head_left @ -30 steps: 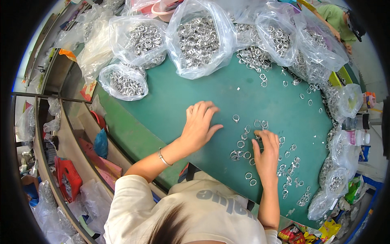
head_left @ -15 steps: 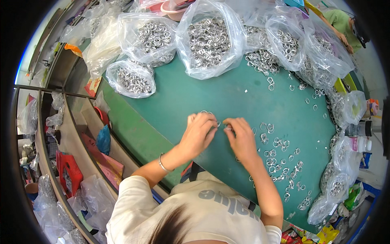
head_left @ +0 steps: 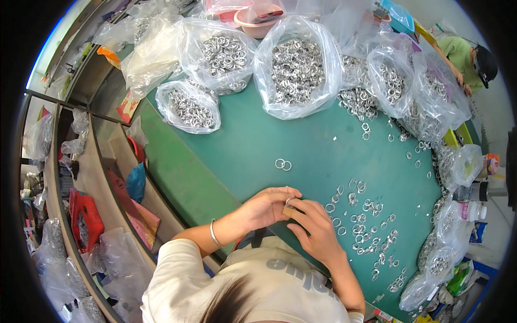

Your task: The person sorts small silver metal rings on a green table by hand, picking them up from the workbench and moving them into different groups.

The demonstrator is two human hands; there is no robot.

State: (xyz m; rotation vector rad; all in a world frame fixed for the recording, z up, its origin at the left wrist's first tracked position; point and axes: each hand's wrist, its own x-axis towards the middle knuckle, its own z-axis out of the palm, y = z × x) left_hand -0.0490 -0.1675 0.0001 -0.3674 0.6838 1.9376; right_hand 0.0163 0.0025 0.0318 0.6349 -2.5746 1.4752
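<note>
My left hand [head_left: 267, 209] and my right hand [head_left: 316, 225] meet over the near edge of the green table. Their fingertips are closed round a small silvery metal ring [head_left: 289, 203], partly covered by the fingers. Beyond them, a pair of metal rings [head_left: 283, 164] lies side by side on the table, touching or linked; I cannot tell which. Many loose metal rings [head_left: 360, 219] are scattered to the right of my right hand, some overlapping.
Clear plastic bags full of metal rings [head_left: 298, 72] line the table's far side [head_left: 237, 148], with more along the right edge. A pink basin [head_left: 257, 27] stands behind them. Shelves with a red container [head_left: 86, 220] are at left. Another person [head_left: 466, 64] is at the far right.
Both hands have drawn back toward my body and come together on a ring. The pair of rings lies uncovered ahead of them. The view has shifted slightly.
</note>
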